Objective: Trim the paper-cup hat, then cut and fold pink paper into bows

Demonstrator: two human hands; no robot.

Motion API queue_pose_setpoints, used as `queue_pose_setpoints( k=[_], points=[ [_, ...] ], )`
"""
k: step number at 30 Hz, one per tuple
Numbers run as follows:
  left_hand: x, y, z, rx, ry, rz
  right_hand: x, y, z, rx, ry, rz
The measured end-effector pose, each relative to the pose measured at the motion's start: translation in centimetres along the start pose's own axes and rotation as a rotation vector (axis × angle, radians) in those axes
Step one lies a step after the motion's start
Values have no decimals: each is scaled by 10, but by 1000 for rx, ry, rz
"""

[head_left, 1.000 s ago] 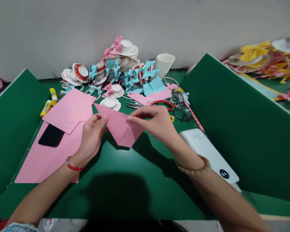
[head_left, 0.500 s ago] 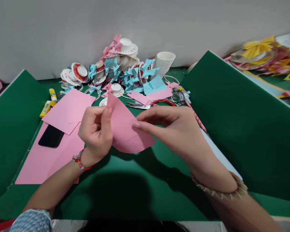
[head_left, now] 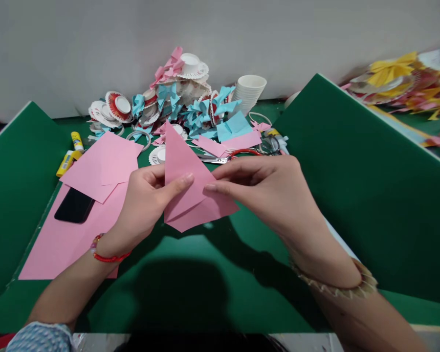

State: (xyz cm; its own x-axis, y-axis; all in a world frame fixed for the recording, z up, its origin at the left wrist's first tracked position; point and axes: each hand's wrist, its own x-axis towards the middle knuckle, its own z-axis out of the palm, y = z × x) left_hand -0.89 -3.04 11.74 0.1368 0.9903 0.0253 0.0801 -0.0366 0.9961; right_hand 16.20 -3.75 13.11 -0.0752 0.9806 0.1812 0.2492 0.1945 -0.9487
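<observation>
A sheet of pink paper (head_left: 185, 188), partly folded over with a pointed top, is held up above the green table. My left hand (head_left: 146, 195) grips its left edge, thumb laid flat across the front and fingers behind. On the right edge, my right hand (head_left: 260, 183) pinches the paper between thumb and forefinger. Behind the paper lie scissors (head_left: 244, 153) with red handles. Left of my hands, more pink sheets (head_left: 95, 161) lie in a loose stack, with a black phone (head_left: 74, 205) partly under the upper one.
Paper-cup ornaments (head_left: 190, 66) with pink and blue bows are heaped at the back, beside stacked white cups (head_left: 250, 93). Yellow glue sticks (head_left: 77, 142) lie at the left. Green partitions (head_left: 370, 181) rise on both sides. A blue paper piece (head_left: 234, 126) lies behind the scissors.
The pink paper has gone from bowed to flatter, with a folded flap now showing in front. My left thumb has moved right across its face; my right hand keeps its pinch.
</observation>
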Motion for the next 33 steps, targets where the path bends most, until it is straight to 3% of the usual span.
queue_pose_setpoints(
  k=[13, 18, 21, 23, 26, 28, 30, 33],
  points=[
    [0, -2, 2, 11, 14, 21, 2, 3, -3, -70, 6, -46],
    [3, -8, 1, 111, -18, 28, 7, 10, -2, -132, -57, -32],
    [7, -32, -7, 356, 123, 242, 18, 35, 7, -167, -160, 47],
    [9, -54, -16, 671, 223, 455, 25, 57, 16, -216, -215, 126],
    [10, -85, -33, 972, -127, 568, 31, 87, 29, -370, -227, 175],
    [12, -98, -45, 1066, -266, 547, 32, 99, 35, -420, -271, 220],
    [15, -104, -54, 1117, -335, 517, 32, 104, 38, -434, -317, 271],
    [18, -104, -62, 1159, -350, 511, 33, 104, 39, -434, -351, 325]
  ],
)
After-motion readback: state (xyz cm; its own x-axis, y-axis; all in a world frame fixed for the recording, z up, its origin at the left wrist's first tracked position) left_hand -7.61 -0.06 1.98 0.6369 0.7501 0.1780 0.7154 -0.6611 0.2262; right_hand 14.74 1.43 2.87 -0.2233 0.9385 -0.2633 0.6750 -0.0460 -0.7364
